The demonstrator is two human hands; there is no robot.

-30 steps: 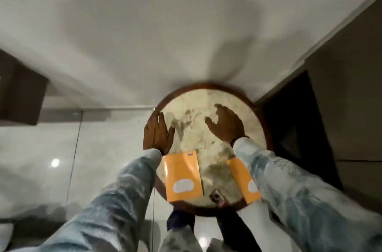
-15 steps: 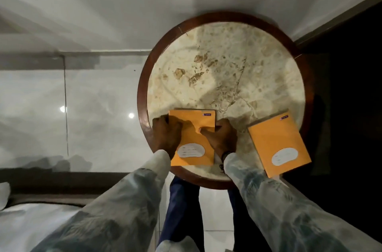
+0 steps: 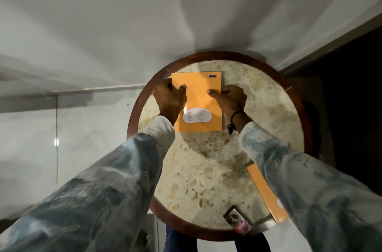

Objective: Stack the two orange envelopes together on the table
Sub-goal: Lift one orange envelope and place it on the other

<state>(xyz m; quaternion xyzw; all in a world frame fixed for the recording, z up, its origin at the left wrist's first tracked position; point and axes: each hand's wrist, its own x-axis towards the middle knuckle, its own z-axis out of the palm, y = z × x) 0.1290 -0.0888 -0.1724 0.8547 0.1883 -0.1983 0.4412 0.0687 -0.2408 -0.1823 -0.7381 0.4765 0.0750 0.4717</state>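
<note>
A dim room, pale wall and glossy floor, and a round stone worktop [image 3: 206, 179] with a dark wooden rim. At its far side lies one orange envelope [image 3: 198, 96], white label toward the person. The left hand [image 3: 170, 100] grips its left edge, thumb on top; the right hand [image 3: 230, 99] pinches the right edge, thumb pressed on the face. Whether it is lifted or flat I cannot tell. The second orange envelope [image 3: 266, 192] sits well apart at the near right rim, mostly under the right sleeve [image 3: 310, 189], close to a small dark packet [image 3: 237, 220]. To do this well, I'd keep both edges held evenly so the envelope stays flat, carry it over the other one, square the corners before letting go, and mind the sleeve doesn't drag the near envelope off the rim.
</note>
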